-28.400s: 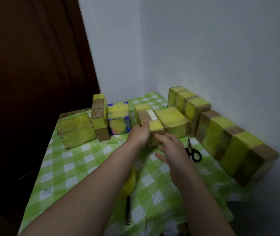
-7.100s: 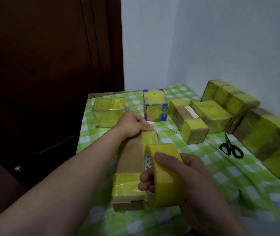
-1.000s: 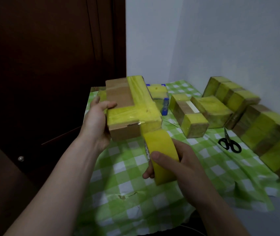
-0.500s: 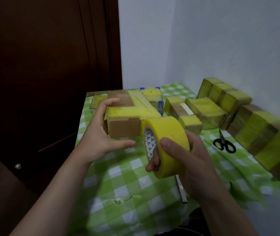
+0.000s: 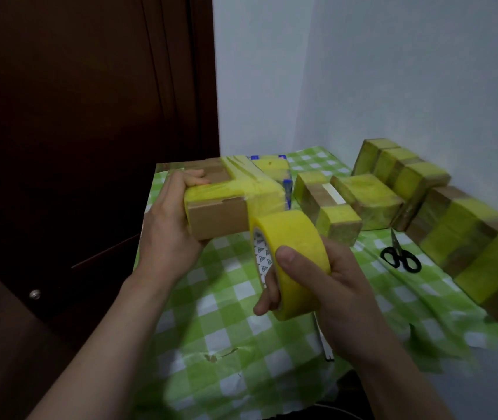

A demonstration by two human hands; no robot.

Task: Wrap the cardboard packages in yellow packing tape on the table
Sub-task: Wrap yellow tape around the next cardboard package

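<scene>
My left hand (image 5: pixel 167 237) holds a package (image 5: pixel 217 219) above the surface (image 5: pixel 229 328). The tape roll (image 5: pixel 293 256), in my right hand (image 5: pixel 343 298), touches the package's near right corner. Right of the package lie a pair of packages (image 5: pixel 366 201), then scissors (image 5: pixel 401 259), then a row of packages (image 5: pixel 466 237) along the wall (image 5: pixel 423 86).

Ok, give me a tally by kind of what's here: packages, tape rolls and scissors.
1 cardboard package, gripped by the left hand
7 or more taped packages on the tablecloth; the seams in the right-hand row are unclear
1 yellow tape roll, held in the right hand
1 pair of black scissors
Total: 10 or more
</scene>
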